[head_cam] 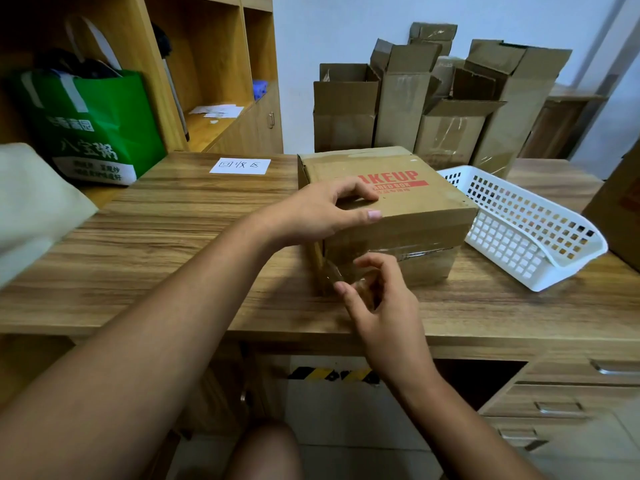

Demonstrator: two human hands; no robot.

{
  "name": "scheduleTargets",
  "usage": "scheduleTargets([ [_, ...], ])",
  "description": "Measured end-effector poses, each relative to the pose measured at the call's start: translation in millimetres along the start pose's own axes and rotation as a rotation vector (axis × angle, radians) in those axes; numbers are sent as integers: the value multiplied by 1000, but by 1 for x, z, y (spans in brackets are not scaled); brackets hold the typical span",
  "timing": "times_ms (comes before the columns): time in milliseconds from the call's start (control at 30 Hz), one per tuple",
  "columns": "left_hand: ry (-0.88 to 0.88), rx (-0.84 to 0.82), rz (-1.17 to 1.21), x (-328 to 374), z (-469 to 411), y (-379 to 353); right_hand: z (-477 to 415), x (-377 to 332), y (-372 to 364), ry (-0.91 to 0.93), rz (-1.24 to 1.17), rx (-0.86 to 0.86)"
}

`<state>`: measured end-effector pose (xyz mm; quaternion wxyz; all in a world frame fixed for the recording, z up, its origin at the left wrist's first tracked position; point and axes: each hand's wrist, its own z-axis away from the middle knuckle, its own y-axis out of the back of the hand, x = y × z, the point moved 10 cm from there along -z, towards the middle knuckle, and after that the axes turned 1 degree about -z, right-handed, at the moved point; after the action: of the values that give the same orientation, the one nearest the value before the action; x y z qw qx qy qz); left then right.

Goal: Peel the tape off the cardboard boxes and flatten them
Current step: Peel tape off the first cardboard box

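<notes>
Standing item: cardboard box [408, 199], closed, red "MAKEUP" print on its top, set on the wooden surface [173, 237] near the middle.
Tape: clear tape [419, 251] runs as a glossy band across the box's front face; its left end is lifted off the cardboard at the lower front-left corner.
Left hand: left hand [322, 209] grips the top front-left corner of the box; fingers [353, 192] bent down onto the lid, thumb laid along the upper front edge.
Right hand: right hand [384, 306] held in front of the front face, low and to the left; thumb and fingers [346, 292] pinch the lifted end of the tape, just clear of the cardboard.
Box relative to fingers: directly under the left fingers, immediately behind the right fingers.
Basket: white plastic basket [554, 263], perforated, lying just beside the box on its right.
Paper slip: white paper slip [240, 165] with handwritten characters, flat on the surface, left of the box and apart from it.
Back row: open upright cartons [401, 98] standing against the wall behind the box.
Left side: green bag [100, 133] beside a wooden shelf unit [207, 64].
Below, right: drawers [571, 393] with metal handles.
</notes>
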<state>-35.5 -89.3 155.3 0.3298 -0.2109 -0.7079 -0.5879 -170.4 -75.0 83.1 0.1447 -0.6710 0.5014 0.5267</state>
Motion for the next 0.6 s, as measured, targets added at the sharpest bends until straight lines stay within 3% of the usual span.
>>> scheduleTargets([
  [200,4,-53,-87,2,4,2,-7,-19,-18,187,377,-44],
  [400,34,-257,-318,0,11,0,-12,-18,-2,199,360,42],
  [600,-61,-153,-486,8,7,2,-5,-14,5,171,362,-19],
])
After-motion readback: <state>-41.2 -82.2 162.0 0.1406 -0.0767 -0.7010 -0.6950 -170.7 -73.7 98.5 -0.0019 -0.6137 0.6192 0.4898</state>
